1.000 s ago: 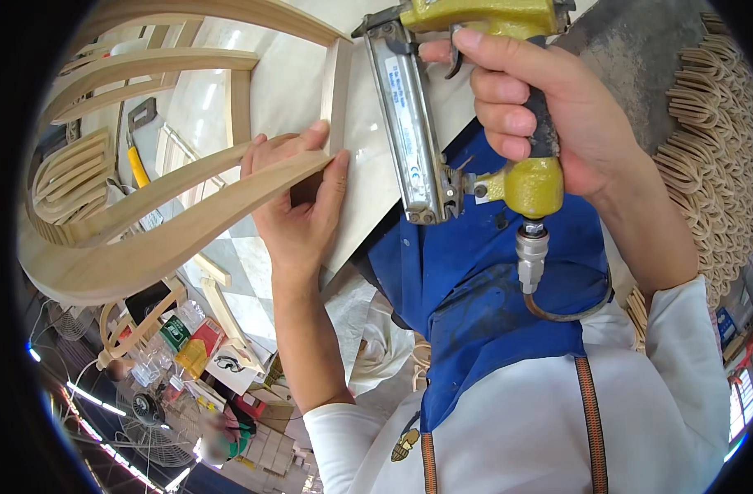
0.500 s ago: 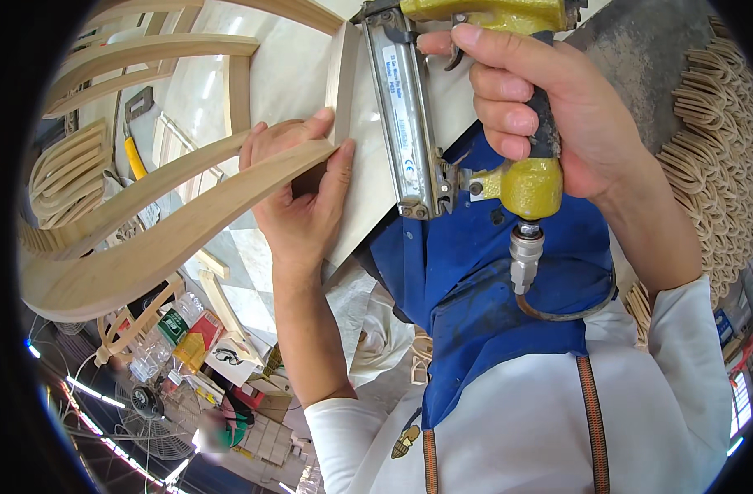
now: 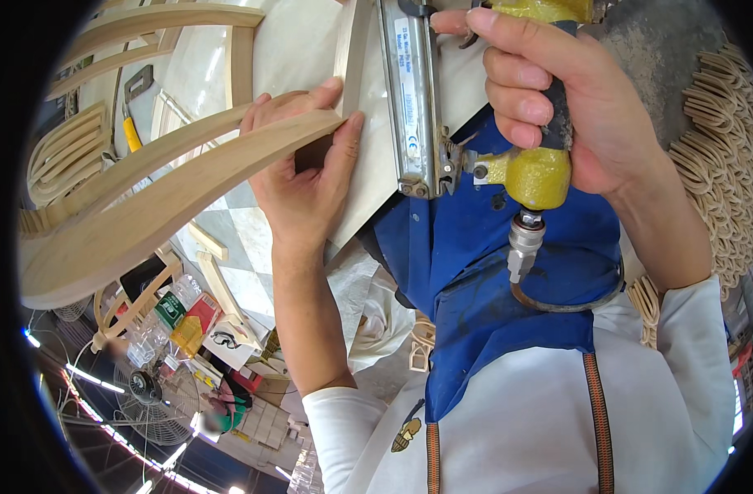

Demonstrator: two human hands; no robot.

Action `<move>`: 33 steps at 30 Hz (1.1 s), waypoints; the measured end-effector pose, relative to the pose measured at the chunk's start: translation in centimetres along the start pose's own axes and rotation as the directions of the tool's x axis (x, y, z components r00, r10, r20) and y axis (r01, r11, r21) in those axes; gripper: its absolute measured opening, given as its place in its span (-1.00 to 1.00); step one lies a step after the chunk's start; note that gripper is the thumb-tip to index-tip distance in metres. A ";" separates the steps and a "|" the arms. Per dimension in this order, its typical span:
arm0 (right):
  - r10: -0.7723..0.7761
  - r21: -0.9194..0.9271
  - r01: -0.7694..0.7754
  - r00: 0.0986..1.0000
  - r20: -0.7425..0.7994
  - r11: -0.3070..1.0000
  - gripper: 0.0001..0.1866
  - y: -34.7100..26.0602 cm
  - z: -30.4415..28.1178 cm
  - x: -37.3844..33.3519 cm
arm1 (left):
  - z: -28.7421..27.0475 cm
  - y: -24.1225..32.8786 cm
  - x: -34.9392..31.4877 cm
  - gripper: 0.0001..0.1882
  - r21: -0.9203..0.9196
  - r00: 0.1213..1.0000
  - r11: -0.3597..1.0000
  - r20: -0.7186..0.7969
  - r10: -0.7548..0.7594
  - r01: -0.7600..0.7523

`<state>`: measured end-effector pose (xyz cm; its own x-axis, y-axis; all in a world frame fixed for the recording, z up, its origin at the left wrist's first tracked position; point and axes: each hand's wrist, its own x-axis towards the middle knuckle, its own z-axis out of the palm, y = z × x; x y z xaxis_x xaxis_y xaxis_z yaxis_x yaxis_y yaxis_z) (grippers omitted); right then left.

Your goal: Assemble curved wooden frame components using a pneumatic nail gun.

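My left hand (image 3: 309, 169) is closed around the end of a curved pale wooden piece (image 3: 187, 177), where it meets a straight wooden strip (image 3: 354, 58). Fingertips and thumb press at this corner, with the palm behind the curved wood. Up on the right, my right hand (image 3: 570, 99) wraps the black grip of a pneumatic pin nailer (image 3: 539, 177) with a yellow body and silver magazine. Its index finger reaches out by the trigger. The nailer's upper end is cut off by the picture's edge. An air hose (image 3: 574, 307) hangs from its metal coupling.
More curved wooden frames (image 3: 171, 20) stand at the upper left, near a yellow-handled saw (image 3: 132, 132). Stacked bent wooden parts (image 3: 718, 165) line the far right. Bottles and packets (image 3: 175, 313) lie at lower left, near a fan (image 3: 146, 387). A blue apron (image 3: 508, 329) covers my front.
The whole view has shifted, so most things sit higher in the picture. The nailer and my right hand appear slightly farther up and right. Both hands keep their grips.
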<state>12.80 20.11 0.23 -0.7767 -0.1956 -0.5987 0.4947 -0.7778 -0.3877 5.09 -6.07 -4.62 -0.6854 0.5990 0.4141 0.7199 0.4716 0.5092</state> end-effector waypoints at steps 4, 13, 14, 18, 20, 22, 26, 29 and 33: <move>-0.010 0.048 0.009 1.000 0.023 0.999 -0.59 -0.2 0.0 -0.1 | 0.1 -0.1 0.0 -0.68 0.004 1.000 1.000 0.004 0.007 -0.007; 0.035 0.004 -0.035 0.998 0.058 0.999 -0.54 -1.4 0.6 -0.3 | 0.2 -0.3 -0.1 -0.68 0.018 1.000 1.000 0.005 0.023 -0.023; 0.036 0.006 -0.037 0.998 0.060 0.999 -0.54 -1.4 0.6 -0.3 | 0.2 -0.3 -0.1 -0.68 0.019 1.000 1.000 0.006 0.022 -0.022; 0.016 0.002 -0.016 1.000 0.027 1.000 -0.53 -0.7 0.3 -0.1 | 0.0 -0.3 0.0 -0.66 0.016 1.000 1.000 0.002 0.027 -0.027; -0.006 0.007 0.006 1.000 -0.004 1.000 -0.53 0.0 -0.6 0.4 | 0.0 -0.2 0.0 -0.65 0.021 1.000 0.999 0.009 0.028 -0.029; 0.003 -0.025 -0.002 0.999 0.043 1.000 -0.52 0.3 -1.6 1.0 | 0.1 -0.2 0.0 -0.65 0.018 1.000 1.000 0.004 0.025 -0.025; 0.052 0.016 -0.053 0.998 0.046 0.998 -0.53 -1.1 0.3 -0.1 | 0.0 -0.3 -0.2 -0.65 0.020 1.000 0.999 0.000 0.029 -0.029; -0.033 -0.062 0.036 0.998 0.055 0.997 -0.53 0.0 -1.6 0.8 | 0.1 -0.2 0.0 -0.68 0.013 0.999 0.999 0.010 0.035 -0.035; 0.018 0.096 -0.021 0.999 0.036 0.995 -0.56 -0.9 -0.9 -0.2 | -0.1 -0.4 -0.4 -0.71 -0.003 1.000 1.000 0.017 0.004 -0.004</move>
<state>12.88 21.37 0.12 -0.7815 -0.2306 -0.5798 0.4710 -0.8275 -0.3057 5.04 -6.54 -4.96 -0.6805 0.6118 0.4032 0.7223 0.4674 0.5098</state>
